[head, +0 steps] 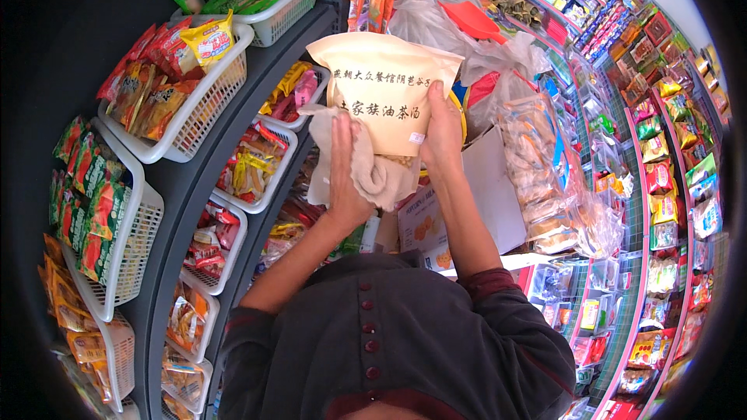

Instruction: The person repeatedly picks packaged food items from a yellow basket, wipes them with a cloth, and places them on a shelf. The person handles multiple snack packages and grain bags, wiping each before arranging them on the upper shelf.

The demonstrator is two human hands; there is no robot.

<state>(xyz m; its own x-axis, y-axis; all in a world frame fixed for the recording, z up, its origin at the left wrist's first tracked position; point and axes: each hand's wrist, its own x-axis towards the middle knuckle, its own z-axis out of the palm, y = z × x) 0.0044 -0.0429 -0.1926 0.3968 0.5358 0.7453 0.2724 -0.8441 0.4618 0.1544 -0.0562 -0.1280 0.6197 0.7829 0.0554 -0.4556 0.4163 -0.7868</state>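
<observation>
A tan kraft-paper pouch [382,90] bearing black writing and a small white price sticker is held up in front of my chest. My right hand [443,125] grips its right edge, thumb on the front face. A beige cloth [373,178] is in my left hand [349,169], whose fingers press it against the pouch's lower left. Part of the cloth hangs below in folds. Some grain-like contents show near the pouch's bottom edge. The backs of both the pouch and the cloth are hidden.
Dark shelving [192,146] on the left carries white plastic baskets [201,111] of packaged snacks. Beyond the pouch are a cardboard carton [493,186], clear bags of brown packets [534,169] and a red dustpan-like item [473,20]. Snack racks [639,198] curve along the right.
</observation>
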